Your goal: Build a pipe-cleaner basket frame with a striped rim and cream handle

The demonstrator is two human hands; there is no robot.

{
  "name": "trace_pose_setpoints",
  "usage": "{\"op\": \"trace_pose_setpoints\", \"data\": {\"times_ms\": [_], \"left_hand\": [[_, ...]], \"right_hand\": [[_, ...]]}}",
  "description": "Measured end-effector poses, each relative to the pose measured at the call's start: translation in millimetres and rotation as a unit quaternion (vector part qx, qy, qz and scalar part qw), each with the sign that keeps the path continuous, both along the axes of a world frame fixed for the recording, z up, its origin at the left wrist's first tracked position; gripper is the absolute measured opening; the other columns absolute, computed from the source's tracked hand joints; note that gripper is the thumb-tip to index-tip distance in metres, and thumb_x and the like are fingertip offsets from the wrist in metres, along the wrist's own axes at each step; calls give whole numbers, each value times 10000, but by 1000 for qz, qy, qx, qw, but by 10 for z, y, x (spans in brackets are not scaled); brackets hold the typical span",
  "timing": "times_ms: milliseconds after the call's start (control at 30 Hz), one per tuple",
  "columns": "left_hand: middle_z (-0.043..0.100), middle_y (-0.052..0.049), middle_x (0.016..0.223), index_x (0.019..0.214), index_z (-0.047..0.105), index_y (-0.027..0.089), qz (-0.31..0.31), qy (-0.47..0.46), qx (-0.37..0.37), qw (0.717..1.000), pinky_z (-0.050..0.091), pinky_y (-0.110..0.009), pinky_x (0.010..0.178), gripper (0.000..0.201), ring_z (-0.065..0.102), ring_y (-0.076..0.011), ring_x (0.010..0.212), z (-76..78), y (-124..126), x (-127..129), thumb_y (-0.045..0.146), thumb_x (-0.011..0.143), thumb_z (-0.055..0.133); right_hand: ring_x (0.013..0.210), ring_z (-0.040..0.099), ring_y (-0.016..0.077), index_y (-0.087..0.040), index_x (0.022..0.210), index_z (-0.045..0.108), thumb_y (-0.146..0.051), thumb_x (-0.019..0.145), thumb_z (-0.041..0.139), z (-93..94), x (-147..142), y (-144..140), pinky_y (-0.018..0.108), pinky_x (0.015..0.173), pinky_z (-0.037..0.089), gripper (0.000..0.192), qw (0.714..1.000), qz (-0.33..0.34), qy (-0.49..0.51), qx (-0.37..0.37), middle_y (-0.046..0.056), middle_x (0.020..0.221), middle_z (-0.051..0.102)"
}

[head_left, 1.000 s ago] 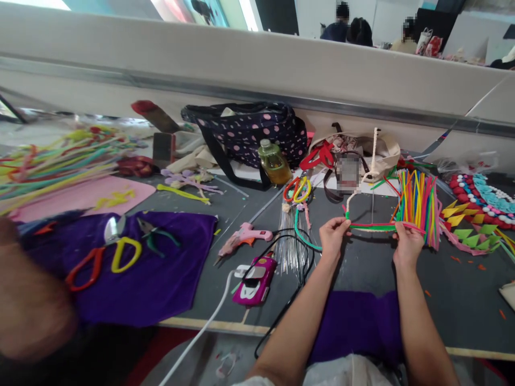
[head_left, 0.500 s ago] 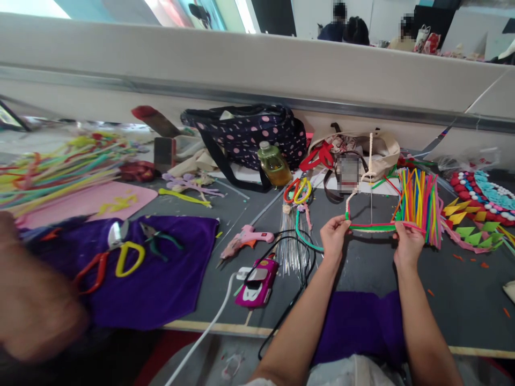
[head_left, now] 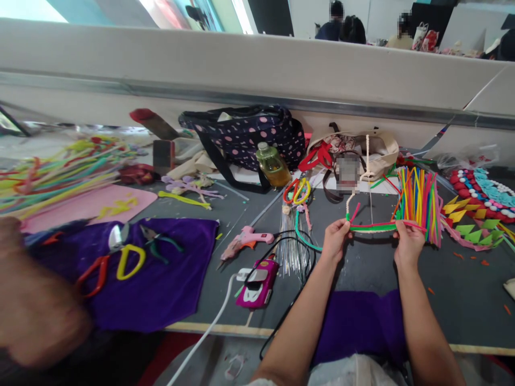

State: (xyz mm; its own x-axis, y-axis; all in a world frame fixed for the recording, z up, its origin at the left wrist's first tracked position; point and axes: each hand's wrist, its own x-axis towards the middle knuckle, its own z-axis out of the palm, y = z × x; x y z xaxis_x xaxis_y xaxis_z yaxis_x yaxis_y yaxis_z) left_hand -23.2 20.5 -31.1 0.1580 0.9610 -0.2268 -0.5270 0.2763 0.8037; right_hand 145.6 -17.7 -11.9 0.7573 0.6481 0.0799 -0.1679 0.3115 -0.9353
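**Strip held by both hands; the free pink end now leans to the right**

The strip of fuzzy stems (head_left: pixel 372 228), made up of green, pink and cream lengths, runs nearly level above the dark tabletop (head_left: pixel 402 311). The left hand (head_left: pixel 336 236) pinches one end between thumb and fingers; the right hand (head_left: pixel 409 241) pinches near the other, a pink length projecting beyond it. Compared with the earlier views, both grips are essentially unchanged. The clearest difference is the free pink end (head_left: pixel 354 213) at the left hand: a second ago it pointed to the left, half a second ago it stood close to upright, and it now slants up to the right. A cream stem (head_left: pixel 348 205) rises from the same hand, as before. Just behind the right hand lies the bundle of coloured stems (head_left: pixel 420 203). At the far left, a co-worker's arm (head_left: pixel 40 300) appears blurred beside the scissors (head_left: pixel 116 240), which rest on the purple cloth (head_left: pixel 173 300).

Markings: the panel on the pink glue gun (head_left: pixel 247 237) is too small to read, and the red print on the clear plastic bag (head_left: pixel 485 155) is too blurred to read.
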Motion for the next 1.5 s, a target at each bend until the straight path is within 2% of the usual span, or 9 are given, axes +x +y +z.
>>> {"op": "trace_pose_setpoints", "data": {"times_ms": [233, 367, 633, 933, 1067, 1200, 1500], "left_hand": [[535, 15, 603, 671, 626, 103, -47, -58, -43, 996, 395, -172, 496, 307, 451, -47, 518, 62, -20, -27, 321, 582, 822], [564, 0, 626, 700, 635, 100, -65, -73, -73, 993, 429, -184, 534, 319, 496, -62, 551, 53, -23, -40, 313, 571, 834], [587, -18, 673, 723, 660, 92, -88, -57, -82, 991, 435, -192, 531, 336, 508, -66, 560, -30, 2, -47, 326, 559, 837], [591, -20, 755, 764, 666, 116, -111, -102, -84, 985, 452, -191, 573, 343, 516, -71, 623, 15, -2, -53, 338, 566, 838], [601, -27, 777, 761, 658, 117, -100, -118, -65, 986, 446, -200, 581, 359, 521, -79, 643, 26, 5, -56, 344, 554, 844], [612, -27, 778, 785, 661, 123, -61, -90, -60, 992, 453, -209, 606, 369, 531, -85, 647, 57, 7, -64, 346, 553, 842], [627, -25, 760, 780, 675, 139, -14, -66, -19, 998, 471, -224, 678, 330, 556, -95, 672, 96, -11, -24, 369, 592, 817]], "right_hand": [[462, 483, 69, -151, 673, 591, -273, 620, 767, -32, 37, 12, 183, 379, 354, 220, 1000, -6, 17, -8, -10, 624, 632], [446, 471, 61, -145, 674, 596, -282, 618, 763, -46, 63, 15, 181, 378, 353, 222, 999, -10, 23, -20, -11, 620, 628], [459, 488, 62, -143, 685, 608, -285, 589, 781, -66, 88, 22, 172, 375, 357, 243, 998, -2, 54, -12, -11, 624, 629], [451, 477, 57, -147, 673, 583, -306, 572, 795, -61, 93, 15, 173, 379, 360, 283, 996, 5, 84, -34, -22, 609, 617], [484, 515, 71, -164, 647, 550, -348, 588, 782, -56, 116, -2, 170, 392, 370, 302, 992, 43, 107, -52, -25, 597, 609], [506, 540, 78, -174, 690, 563, -385, 615, 759, -60, 139, -11, 173, 412, 377, 298, 990, 80, 104, -60, -23, 629, 626], [577, 586, 91, -176, 715, 563, -346, 604, 783, -83, 111, 4, 198, 504, 430, 299, 986, 88, 138, -28, -25, 678, 640]]}}
